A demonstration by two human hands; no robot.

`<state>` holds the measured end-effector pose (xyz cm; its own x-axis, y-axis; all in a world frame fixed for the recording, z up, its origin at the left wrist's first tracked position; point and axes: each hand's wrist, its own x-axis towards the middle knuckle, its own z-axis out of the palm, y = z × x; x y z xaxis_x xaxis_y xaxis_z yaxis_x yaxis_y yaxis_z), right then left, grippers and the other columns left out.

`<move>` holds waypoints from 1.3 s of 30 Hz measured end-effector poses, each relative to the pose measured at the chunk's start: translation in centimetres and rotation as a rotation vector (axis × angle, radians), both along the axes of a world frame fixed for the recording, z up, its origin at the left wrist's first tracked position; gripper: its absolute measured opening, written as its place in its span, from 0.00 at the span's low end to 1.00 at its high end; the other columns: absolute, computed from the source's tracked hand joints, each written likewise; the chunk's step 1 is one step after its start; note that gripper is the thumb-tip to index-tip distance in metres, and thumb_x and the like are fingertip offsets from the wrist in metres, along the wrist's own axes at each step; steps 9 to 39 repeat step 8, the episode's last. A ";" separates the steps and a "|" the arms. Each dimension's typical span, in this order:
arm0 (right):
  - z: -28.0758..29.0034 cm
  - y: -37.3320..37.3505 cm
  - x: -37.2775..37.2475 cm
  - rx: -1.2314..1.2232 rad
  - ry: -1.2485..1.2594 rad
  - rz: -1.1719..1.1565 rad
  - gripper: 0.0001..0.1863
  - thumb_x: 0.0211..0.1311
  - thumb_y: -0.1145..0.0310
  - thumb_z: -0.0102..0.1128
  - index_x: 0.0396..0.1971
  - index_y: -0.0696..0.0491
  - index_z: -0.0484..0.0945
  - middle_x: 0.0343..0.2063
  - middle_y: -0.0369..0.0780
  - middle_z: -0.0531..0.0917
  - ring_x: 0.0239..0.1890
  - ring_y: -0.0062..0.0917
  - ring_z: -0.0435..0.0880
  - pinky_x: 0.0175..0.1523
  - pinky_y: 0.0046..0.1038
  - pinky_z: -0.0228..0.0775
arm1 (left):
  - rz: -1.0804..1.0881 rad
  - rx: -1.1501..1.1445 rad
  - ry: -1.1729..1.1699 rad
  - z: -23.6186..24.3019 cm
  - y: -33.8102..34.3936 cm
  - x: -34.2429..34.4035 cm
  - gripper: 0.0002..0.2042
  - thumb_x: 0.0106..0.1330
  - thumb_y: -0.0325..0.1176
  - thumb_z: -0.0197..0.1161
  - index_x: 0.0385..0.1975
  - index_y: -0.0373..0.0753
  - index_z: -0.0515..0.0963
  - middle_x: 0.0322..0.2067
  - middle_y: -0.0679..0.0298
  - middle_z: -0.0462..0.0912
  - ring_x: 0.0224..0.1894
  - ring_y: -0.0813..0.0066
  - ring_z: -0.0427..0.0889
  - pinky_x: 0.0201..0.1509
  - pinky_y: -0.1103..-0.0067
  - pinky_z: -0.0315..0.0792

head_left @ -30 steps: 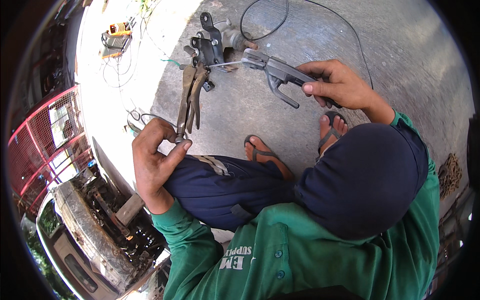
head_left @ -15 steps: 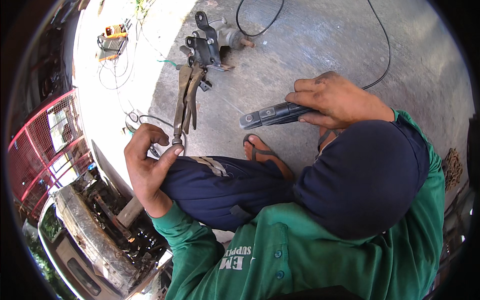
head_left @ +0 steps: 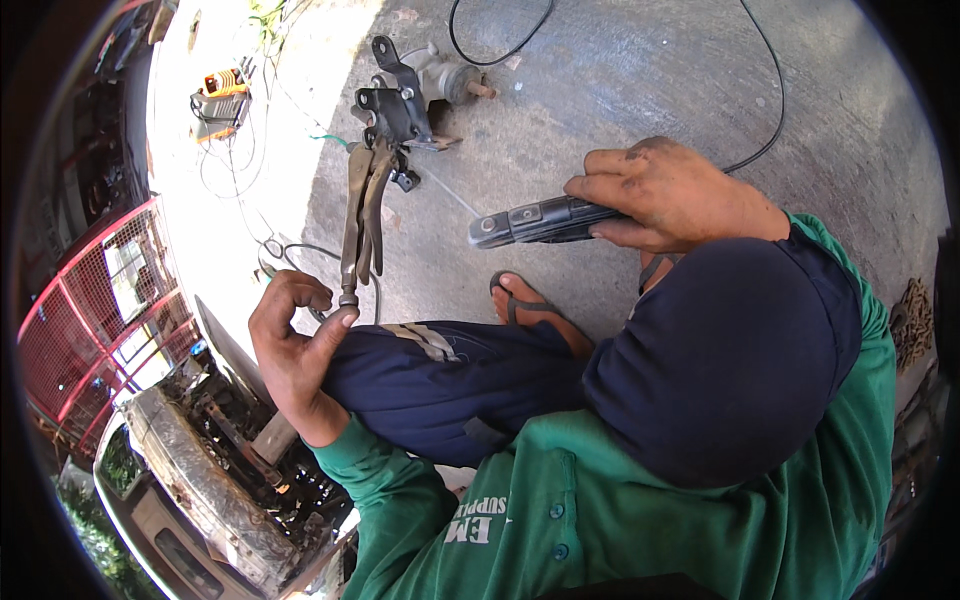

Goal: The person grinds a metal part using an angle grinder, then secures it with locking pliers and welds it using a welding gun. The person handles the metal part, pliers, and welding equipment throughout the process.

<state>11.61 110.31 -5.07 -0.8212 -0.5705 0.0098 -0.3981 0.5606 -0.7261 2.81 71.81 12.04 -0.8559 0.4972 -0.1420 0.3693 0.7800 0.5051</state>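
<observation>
My left hand (head_left: pixel 298 340) has its fingers curled, thumb and forefinger at the screw end of the locking pliers (head_left: pixel 361 215). The pliers' jaws are clamped at the lower side of a black metal bracket (head_left: pixel 400 108), which sits against a grey metal part with a rusty stub (head_left: pixel 468 84). In my right hand (head_left: pixel 665 195) is a black welding electrode holder (head_left: pixel 540 221), its handle wrapped by my fingers. A thin welding rod (head_left: pixel 450 191) runs from the holder's tip toward the bracket; whether its far end touches is too small to tell.
Black cable (head_left: pixel 778 110) trails over the concrete floor (head_left: pixel 640 90). An orange and grey machine (head_left: pixel 221 105) with leads lies at the far left. Red mesh frame (head_left: pixel 95 300) and a stripped vehicle body (head_left: pixel 200 480) stand at the left. A rusty chain (head_left: pixel 911 325) hangs at the right.
The electrode holder has shifted slightly left in the picture. The bracket and pliers also appear a little further left, as the whole view has moved slightly. Both hands keep their hold.
</observation>
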 end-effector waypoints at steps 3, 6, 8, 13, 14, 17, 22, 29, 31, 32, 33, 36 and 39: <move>0.2 0.0 0.0 0.007 -0.017 -0.009 0.18 0.66 0.60 0.70 0.51 0.50 0.80 0.40 0.38 0.81 0.44 0.37 0.89 0.51 0.43 0.82 | 0.002 -0.003 -0.009 0.1 0.2 0.0 0.22 0.49 0.39 0.86 0.28 0.32 0.79 0.29 0.60 0.80 0.35 0.68 0.80 0.41 0.74 0.72; 0.0 0.1 -0.2 -0.006 -0.022 -0.006 0.18 0.66 0.60 0.71 0.51 0.50 0.80 0.40 0.38 0.81 0.43 0.38 0.89 0.51 0.43 0.82 | 0.004 0.007 -0.016 0.0 0.3 0.0 0.21 0.49 0.39 0.86 0.28 0.32 0.79 0.29 0.60 0.81 0.35 0.68 0.80 0.41 0.73 0.72; 0.0 0.1 -0.5 -0.013 -0.020 -0.007 0.18 0.66 0.60 0.71 0.51 0.50 0.80 0.40 0.38 0.81 0.43 0.38 0.89 0.50 0.43 0.82 | 0.005 0.018 -0.025 0.0 0.2 -0.1 0.21 0.50 0.39 0.86 0.28 0.33 0.79 0.30 0.61 0.81 0.35 0.68 0.80 0.42 0.73 0.72; 0.0 0.1 -0.5 -0.013 -0.020 -0.007 0.18 0.66 0.60 0.71 0.51 0.50 0.80 0.40 0.38 0.81 0.43 0.38 0.89 0.50 0.43 0.82 | 0.005 0.018 -0.025 0.0 0.2 -0.1 0.21 0.50 0.39 0.86 0.28 0.33 0.79 0.30 0.61 0.81 0.35 0.68 0.80 0.42 0.73 0.72; 0.0 0.1 -0.5 -0.013 -0.020 -0.007 0.18 0.66 0.60 0.71 0.51 0.50 0.80 0.40 0.38 0.81 0.43 0.38 0.89 0.50 0.43 0.82 | 0.005 0.018 -0.025 0.0 0.2 -0.1 0.21 0.50 0.39 0.86 0.28 0.33 0.79 0.30 0.61 0.81 0.35 0.68 0.80 0.42 0.73 0.72; 0.0 0.1 -0.5 -0.013 -0.020 -0.007 0.18 0.66 0.60 0.71 0.51 0.50 0.80 0.40 0.38 0.81 0.43 0.38 0.89 0.50 0.43 0.82 | 0.005 0.018 -0.025 0.0 0.2 -0.1 0.21 0.50 0.39 0.86 0.28 0.33 0.79 0.30 0.61 0.81 0.35 0.68 0.80 0.42 0.73 0.72; 0.0 0.1 -0.5 -0.013 -0.020 -0.007 0.18 0.66 0.60 0.71 0.51 0.50 0.80 0.40 0.38 0.81 0.43 0.38 0.89 0.50 0.43 0.82 | 0.005 0.018 -0.025 0.0 0.2 -0.1 0.21 0.50 0.39 0.86 0.28 0.33 0.79 0.30 0.61 0.81 0.35 0.68 0.80 0.42 0.73 0.72; 0.0 0.1 -0.5 -0.013 -0.020 -0.007 0.18 0.66 0.60 0.71 0.51 0.50 0.80 0.40 0.38 0.81 0.43 0.38 0.89 0.50 0.43 0.82 | 0.005 0.018 -0.025 0.0 0.2 -0.1 0.21 0.50 0.39 0.86 0.28 0.33 0.79 0.30 0.61 0.81 0.35 0.68 0.80 0.42 0.73 0.72; 0.0 0.1 -0.5 -0.013 -0.020 -0.007 0.18 0.66 0.60 0.71 0.51 0.50 0.80 0.40 0.38 0.81 0.43 0.38 0.89 0.50 0.43 0.82 | 0.005 0.018 -0.025 0.0 0.2 -0.1 0.21 0.50 0.39 0.86 0.28 0.33 0.79 0.30 0.61 0.81 0.35 0.68 0.80 0.42 0.73 0.72; 0.0 0.1 -0.5 -0.013 -0.020 -0.007 0.18 0.66 0.60 0.71 0.51 0.50 0.80 0.40 0.38 0.81 0.43 0.38 0.89 0.50 0.43 0.82 | 0.005 0.018 -0.025 0.0 0.2 -0.1 0.21 0.50 0.39 0.86 0.28 0.33 0.79 0.30 0.61 0.81 0.35 0.68 0.80 0.42 0.73 0.72; 0.0 0.1 -0.5 -0.013 -0.020 -0.007 0.18 0.66 0.60 0.71 0.51 0.50 0.80 0.40 0.38 0.81 0.43 0.38 0.89 0.50 0.43 0.82 | 0.005 0.018 -0.025 0.0 0.2 -0.1 0.21 0.50 0.39 0.86 0.28 0.33 0.79 0.30 0.61 0.81 0.35 0.68 0.80 0.42 0.73 0.72; 0.0 0.1 -0.5 -0.013 -0.020 -0.007 0.18 0.66 0.60 0.71 0.51 0.50 0.80 0.40 0.38 0.81 0.43 0.38 0.89 0.50 0.43 0.82 | 0.005 0.018 -0.025 0.0 0.2 -0.1 0.21 0.50 0.39 0.86 0.28 0.33 0.79 0.30 0.61 0.81 0.35 0.68 0.80 0.42 0.73 0.72; 0.0 0.1 -0.5 -0.013 -0.020 -0.007 0.18 0.66 0.60 0.71 0.51 0.50 0.80 0.40 0.38 0.81 0.43 0.38 0.89 0.50 0.43 0.82 | 0.005 0.018 -0.025 0.0 0.2 -0.1 0.21 0.50 0.39 0.86 0.28 0.33 0.79 0.30 0.61 0.81 0.35 0.68 0.80 0.42 0.73 0.72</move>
